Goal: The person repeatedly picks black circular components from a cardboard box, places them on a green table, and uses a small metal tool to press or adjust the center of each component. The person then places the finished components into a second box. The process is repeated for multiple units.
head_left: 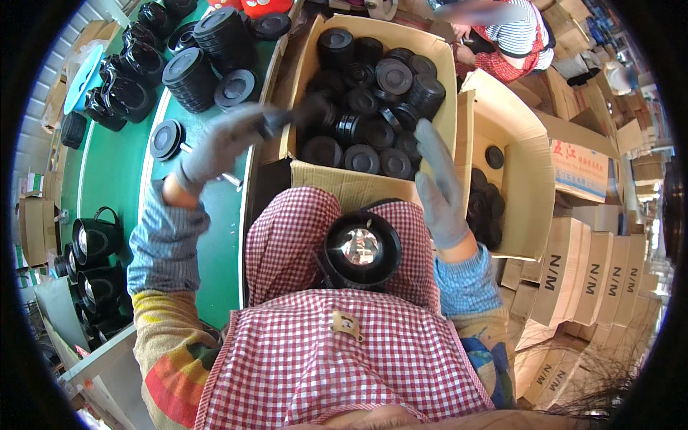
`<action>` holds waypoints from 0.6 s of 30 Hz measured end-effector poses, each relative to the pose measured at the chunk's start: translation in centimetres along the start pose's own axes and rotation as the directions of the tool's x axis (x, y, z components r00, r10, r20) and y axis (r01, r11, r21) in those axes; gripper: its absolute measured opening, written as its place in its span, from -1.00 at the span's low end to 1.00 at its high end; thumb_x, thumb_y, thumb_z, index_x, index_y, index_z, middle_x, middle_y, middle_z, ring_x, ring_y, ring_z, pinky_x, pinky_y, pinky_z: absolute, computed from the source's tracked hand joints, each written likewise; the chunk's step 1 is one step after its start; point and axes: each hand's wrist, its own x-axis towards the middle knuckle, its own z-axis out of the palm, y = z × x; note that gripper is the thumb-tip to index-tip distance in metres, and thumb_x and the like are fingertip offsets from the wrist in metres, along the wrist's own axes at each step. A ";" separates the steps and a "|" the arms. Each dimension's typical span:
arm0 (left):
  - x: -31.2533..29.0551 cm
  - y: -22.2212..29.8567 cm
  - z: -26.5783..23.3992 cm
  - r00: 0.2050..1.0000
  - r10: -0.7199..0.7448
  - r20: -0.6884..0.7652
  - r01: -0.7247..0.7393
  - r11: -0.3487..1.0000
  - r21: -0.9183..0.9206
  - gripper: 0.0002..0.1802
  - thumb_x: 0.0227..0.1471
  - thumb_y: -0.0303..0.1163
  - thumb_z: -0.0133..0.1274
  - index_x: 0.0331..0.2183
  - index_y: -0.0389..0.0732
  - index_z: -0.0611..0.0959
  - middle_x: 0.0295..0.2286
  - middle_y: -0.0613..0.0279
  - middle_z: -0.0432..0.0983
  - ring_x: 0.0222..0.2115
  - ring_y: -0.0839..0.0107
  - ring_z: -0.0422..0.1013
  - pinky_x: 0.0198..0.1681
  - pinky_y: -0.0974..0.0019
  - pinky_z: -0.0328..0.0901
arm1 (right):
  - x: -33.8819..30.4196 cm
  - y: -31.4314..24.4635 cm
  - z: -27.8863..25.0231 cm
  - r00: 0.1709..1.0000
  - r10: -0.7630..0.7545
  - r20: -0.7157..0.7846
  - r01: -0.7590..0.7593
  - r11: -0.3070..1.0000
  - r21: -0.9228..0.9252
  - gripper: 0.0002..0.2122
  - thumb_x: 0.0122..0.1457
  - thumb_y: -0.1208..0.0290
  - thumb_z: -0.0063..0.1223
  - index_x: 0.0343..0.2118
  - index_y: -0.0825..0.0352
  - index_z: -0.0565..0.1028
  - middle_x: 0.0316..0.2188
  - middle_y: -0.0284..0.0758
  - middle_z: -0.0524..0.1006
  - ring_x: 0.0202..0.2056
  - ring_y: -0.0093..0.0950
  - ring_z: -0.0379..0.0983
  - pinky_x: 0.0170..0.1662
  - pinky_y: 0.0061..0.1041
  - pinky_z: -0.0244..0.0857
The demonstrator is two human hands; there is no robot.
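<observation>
A black lamp housing point(362, 251) with a shiny reflector rests on my lap, face up. My left hand point(218, 143), in a grey glove, is raised over the edge of the green table and the carton beside it. Its fingers are closed on a dark, disc-like black part point(294, 117), smeared by motion. My right hand point(440, 188), also gloved, holds nothing; its fingers are stretched out beside the near right corner of the large carton point(358, 177). That carton holds many round black caps point(362, 158), piled loosely.
On the green table point(208, 261) stand stacks of black discs point(190, 79) and glossy black housings point(132, 97). More lamp housings point(93, 240) sit at the left. A second carton point(527, 208) with some caps is on the right, near stacked boxes point(573, 272). Another person point(505, 36) sits at the far right.
</observation>
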 end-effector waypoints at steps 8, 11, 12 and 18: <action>-3.4 8.8 11.2 0.977 -0.013 0.212 0.183 0.562 -0.806 -0.34 0.32 -0.02 -0.09 0.19 -0.36 0.38 0.14 0.06 0.34 0.14 0.24 0.30 0.25 0.16 0.15 | -4.6 -0.4 -0.1 0.885 0.221 0.409 -0.424 0.744 0.517 -0.46 0.28 -0.09 0.05 -0.06 0.42 0.59 -0.02 -0.16 0.58 0.08 -0.34 0.45 0.22 -0.32 0.24; -3.1 10.8 13.3 0.995 0.020 0.100 0.065 0.630 -0.774 -0.42 0.37 -0.03 -0.22 0.03 -0.37 0.55 0.06 -0.03 0.42 0.11 0.17 0.36 0.23 0.13 0.16 | -7.8 0.0 -0.1 0.932 0.167 0.322 -0.311 0.826 0.471 -0.55 0.17 0.07 0.22 -0.13 0.43 0.64 -0.09 -0.14 0.61 0.07 -0.23 0.47 0.28 -0.18 0.15; -3.2 11.0 13.9 0.997 0.042 0.063 0.019 0.665 -0.747 -0.43 0.38 -0.04 -0.25 -0.01 -0.36 0.57 0.05 -0.04 0.43 0.09 0.15 0.37 0.22 0.13 0.18 | -8.0 0.0 -0.4 0.949 0.085 0.303 -0.213 0.882 0.420 -0.56 0.14 0.08 0.24 -0.13 0.43 0.64 -0.09 -0.13 0.61 0.07 -0.21 0.47 0.30 -0.16 0.13; -3.6 9.0 16.9 0.982 0.185 -0.038 -0.169 0.771 -0.614 -0.52 0.40 -0.16 -0.26 -0.12 -0.32 0.64 -0.04 -0.07 0.48 -0.02 0.07 0.46 0.11 0.14 0.30 | -9.5 1.1 -0.6 0.952 -0.095 0.289 0.000 0.950 0.313 -0.63 0.07 0.12 0.28 -0.23 0.37 0.67 -0.10 -0.14 0.62 0.06 -0.18 0.48 0.34 -0.07 0.05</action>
